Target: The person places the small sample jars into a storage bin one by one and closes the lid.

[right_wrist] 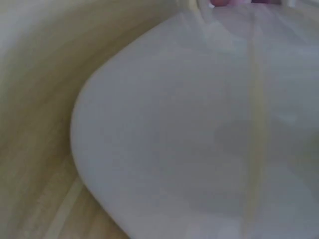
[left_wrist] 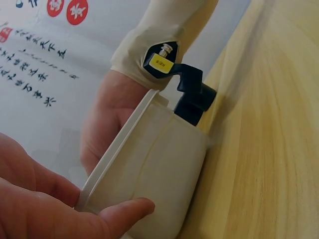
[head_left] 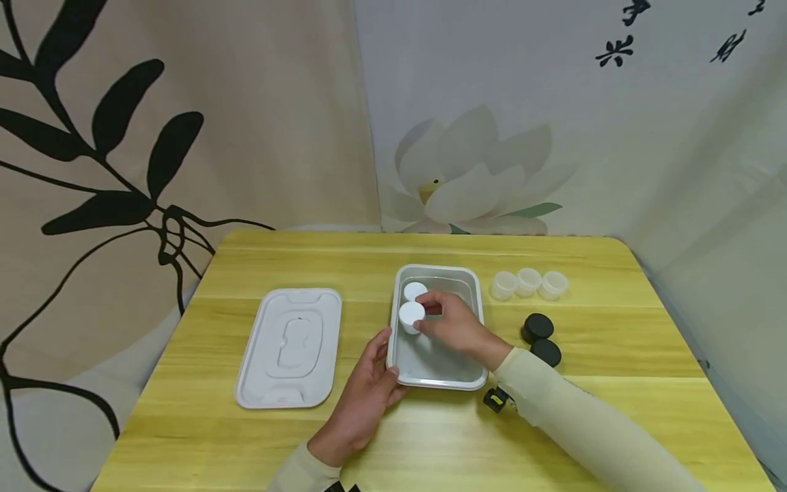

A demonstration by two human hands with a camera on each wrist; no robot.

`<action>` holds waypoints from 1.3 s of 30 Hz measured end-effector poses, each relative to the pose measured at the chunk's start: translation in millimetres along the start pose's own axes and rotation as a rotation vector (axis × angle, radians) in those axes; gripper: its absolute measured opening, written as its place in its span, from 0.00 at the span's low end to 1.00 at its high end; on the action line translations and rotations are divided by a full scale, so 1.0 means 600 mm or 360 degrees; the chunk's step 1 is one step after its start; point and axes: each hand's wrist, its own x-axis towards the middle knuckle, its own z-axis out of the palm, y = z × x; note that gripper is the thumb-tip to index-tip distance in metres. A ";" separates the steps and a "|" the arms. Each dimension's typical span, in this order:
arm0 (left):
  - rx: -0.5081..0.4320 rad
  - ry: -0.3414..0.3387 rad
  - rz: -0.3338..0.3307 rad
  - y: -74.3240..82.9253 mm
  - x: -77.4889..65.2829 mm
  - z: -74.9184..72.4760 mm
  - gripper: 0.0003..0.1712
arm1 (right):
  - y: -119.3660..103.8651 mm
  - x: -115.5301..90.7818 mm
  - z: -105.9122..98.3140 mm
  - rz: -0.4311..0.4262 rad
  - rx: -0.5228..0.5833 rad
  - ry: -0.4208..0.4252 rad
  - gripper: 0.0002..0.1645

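A light rectangular container (head_left: 430,359) with a raised rim sits on the table, holding two small round white-topped jars. My right hand (head_left: 451,318) reaches over its right wall and pinches the nearer white jar (head_left: 411,315) between thumb and fingers. Behind that one stands the other white jar (head_left: 415,291), near the far left corner. Against the container's left side and near-left corner rests my left hand (head_left: 369,383), with relaxed fingers. In the left wrist view its digits (left_wrist: 127,211) touch the outer wall and rim. The right wrist view shows mostly a blurred container wall (right_wrist: 159,129).
A white flat lid (head_left: 299,348) lies left of the container. Three small translucent cups (head_left: 529,281) stand at the back right. Two black round pieces (head_left: 537,327) sit close together beside my right forearm. A patterned curtain (head_left: 295,116) hangs behind the table (head_left: 203,383).
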 end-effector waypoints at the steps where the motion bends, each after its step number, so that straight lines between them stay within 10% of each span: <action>1: -0.0001 -0.0003 0.0000 0.000 0.000 0.001 0.39 | 0.001 0.000 0.001 0.0012 -0.0017 0.0001 0.25; 26: 0.0027 0.0001 0.0004 0.000 -0.002 0.003 0.39 | 0.004 -0.001 0.011 0.0080 -0.0158 0.0032 0.23; 39: -0.0004 0.0006 0.0015 0.003 -0.005 0.005 0.39 | -0.023 -0.021 -0.063 0.0066 0.0097 0.0035 0.30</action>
